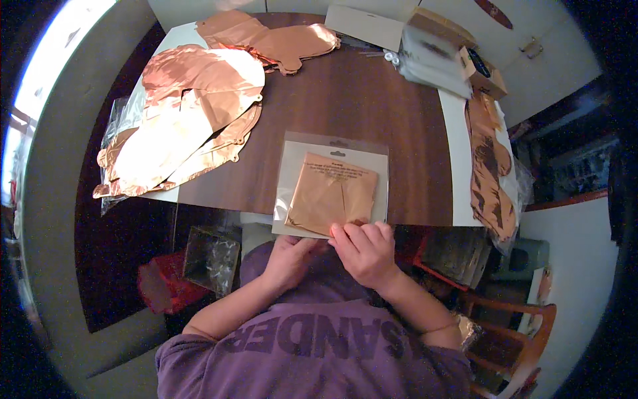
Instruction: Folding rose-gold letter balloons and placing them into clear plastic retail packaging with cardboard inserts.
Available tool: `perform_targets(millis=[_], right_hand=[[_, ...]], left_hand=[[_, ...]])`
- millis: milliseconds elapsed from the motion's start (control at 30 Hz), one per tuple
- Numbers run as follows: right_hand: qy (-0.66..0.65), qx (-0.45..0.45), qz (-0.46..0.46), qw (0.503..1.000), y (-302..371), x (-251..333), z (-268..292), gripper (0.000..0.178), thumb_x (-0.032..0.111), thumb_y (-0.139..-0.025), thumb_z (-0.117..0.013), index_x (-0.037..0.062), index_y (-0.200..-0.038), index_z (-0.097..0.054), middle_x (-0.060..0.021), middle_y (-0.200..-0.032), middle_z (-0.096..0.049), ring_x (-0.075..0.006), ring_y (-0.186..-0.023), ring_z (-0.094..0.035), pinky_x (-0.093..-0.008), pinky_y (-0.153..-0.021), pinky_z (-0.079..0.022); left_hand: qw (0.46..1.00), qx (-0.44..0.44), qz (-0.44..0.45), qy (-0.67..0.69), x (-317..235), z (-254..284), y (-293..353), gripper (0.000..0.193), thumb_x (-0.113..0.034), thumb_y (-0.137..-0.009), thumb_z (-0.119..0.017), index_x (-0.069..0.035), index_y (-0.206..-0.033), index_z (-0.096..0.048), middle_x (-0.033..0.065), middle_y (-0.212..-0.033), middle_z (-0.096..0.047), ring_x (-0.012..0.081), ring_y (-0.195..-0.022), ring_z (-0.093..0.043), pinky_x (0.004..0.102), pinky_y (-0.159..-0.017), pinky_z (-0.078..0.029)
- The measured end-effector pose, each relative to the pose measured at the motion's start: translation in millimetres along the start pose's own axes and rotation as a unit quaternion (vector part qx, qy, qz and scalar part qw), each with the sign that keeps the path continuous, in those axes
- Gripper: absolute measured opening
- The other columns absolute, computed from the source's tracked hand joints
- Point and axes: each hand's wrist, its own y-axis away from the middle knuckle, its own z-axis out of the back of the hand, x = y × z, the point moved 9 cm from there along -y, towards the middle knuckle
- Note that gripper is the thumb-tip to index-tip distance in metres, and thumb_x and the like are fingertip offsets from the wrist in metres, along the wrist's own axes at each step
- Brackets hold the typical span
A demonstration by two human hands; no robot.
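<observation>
A clear plastic packet (284, 193) lies at the table's near edge, its hang hole on the far side. Inside it, a folded copper-coloured foil balloon (335, 199) rests against a white card, with small dark print at the top. The packet's near edge is gripped by my right hand (364, 254), fingers curled over it at the right corner. My left hand (290, 261) holds the same edge from below, thumb toward the middle, its fingertips partly hidden under the packet.
Flat copper foil balloons (193, 113) are heaped at the left, with another stack (269, 40) at the far edge. More foil (488, 166) lies along the right edge. Clear bags (435, 63) and an open cardboard box (484, 73) stand far right. A wooden chair (512, 332) is behind right.
</observation>
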Motion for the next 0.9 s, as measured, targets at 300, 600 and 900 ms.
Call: perform_targets(millis=[300,600,900], right_hand=[[0.088,-0.014,-0.037,0.995,1,-5,3,0.021,0.021,-0.079,-0.068,0.0132,-0.098,-0.069,0.0007,-0.095,-0.06,-0.0183,-0.085,-0.052,-0.0366,-0.076,-0.038],[0.07,-0.004,-0.074,0.995,13,-21,-3,0.032,0.025,-0.077,-0.07,0.0162,-0.108,-0.069,-0.0014,-0.108,-0.06,-0.0191,-0.096,-0.051,-0.0392,-0.086,-0.038],[0.093,-0.022,-0.061,0.994,31,-25,10,0.028,0.013,-0.075,-0.068,0.0111,-0.103,-0.071,-0.0054,-0.109,-0.062,-0.0217,-0.089,-0.054,-0.0379,-0.081,-0.042]], left_hand=[[0.991,0.068,0.001,-0.113,7,-12,-3,0.023,-0.011,-0.097,-0.055,0.007,-0.109,-0.061,0.0114,-0.1,-0.069,0.016,-0.093,-0.066,0.0299,-0.085,-0.053],[0.988,0.065,-0.016,-0.14,-13,1,3,0.027,-0.018,-0.098,-0.054,0.006,-0.105,-0.064,0.0117,-0.093,-0.07,0.0157,-0.085,-0.066,0.0298,-0.081,-0.052],[0.641,0.101,-0.369,-0.666,-102,-73,46,0.045,-0.029,-0.075,-0.077,-0.005,-0.111,-0.064,0.0164,-0.103,-0.06,0.0342,-0.1,-0.058,0.044,-0.089,-0.045]])
